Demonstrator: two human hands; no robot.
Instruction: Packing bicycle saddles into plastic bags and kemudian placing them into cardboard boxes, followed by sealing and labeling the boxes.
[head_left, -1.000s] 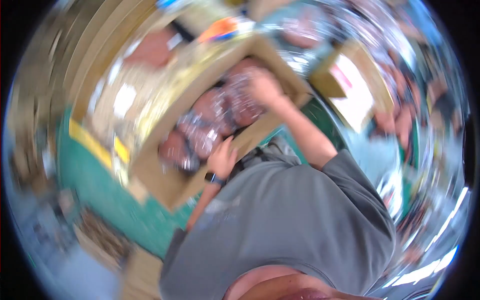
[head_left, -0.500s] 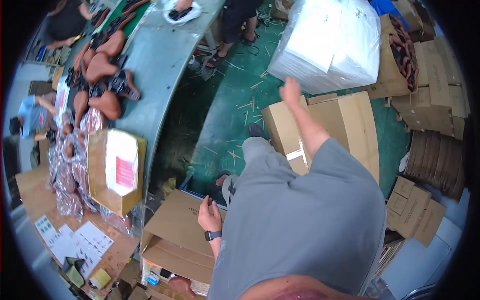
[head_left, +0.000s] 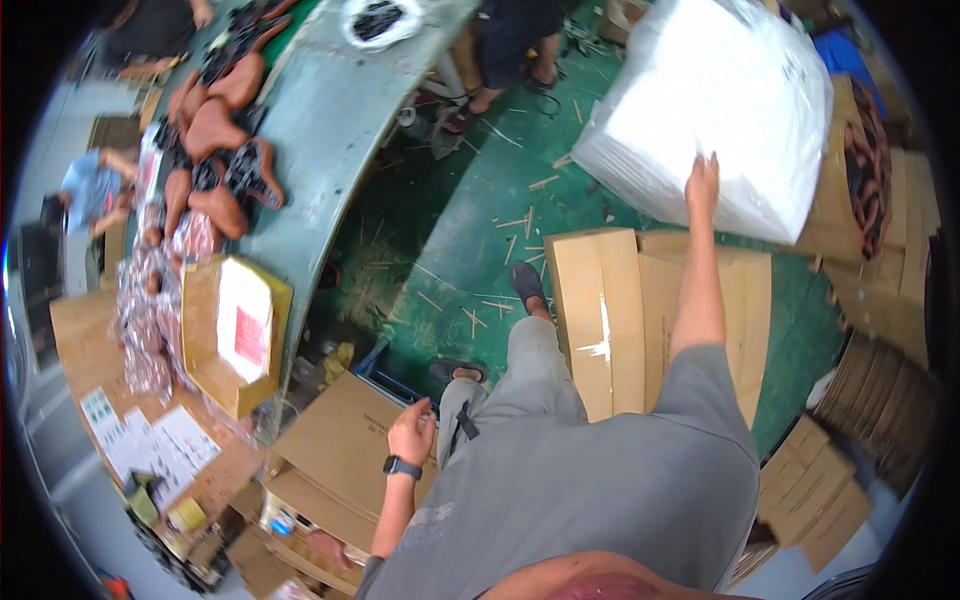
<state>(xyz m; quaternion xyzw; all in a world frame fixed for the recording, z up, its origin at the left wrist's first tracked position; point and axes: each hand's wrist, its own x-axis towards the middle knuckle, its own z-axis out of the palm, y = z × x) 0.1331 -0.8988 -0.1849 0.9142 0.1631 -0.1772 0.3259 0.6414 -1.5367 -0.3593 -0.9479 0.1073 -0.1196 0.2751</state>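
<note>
We read this as a reach step: our right hand (head_left: 702,183), upper right of frame, lies with fingers flat and spread on the lower edge of the big white plastic-wrapped bundle (head_left: 715,105), touching it but gripping nothing. The bundle sits at top right on the green floor (head_left: 470,250), just above the flattened cardboard boxes (head_left: 640,320) at centre right. Our left hand (head_left: 411,432), lower centre, hangs loosely curled beside a closed carton (head_left: 340,450), holding nothing we can make out. A firm hold on the bundle would likely need both hands or a grip under its edge. Open floor runs centre to upper centre, scattered with sticks; the curved grey table (head_left: 320,130) hems the left, cardboard stacks (head_left: 880,400) the right.
</note>
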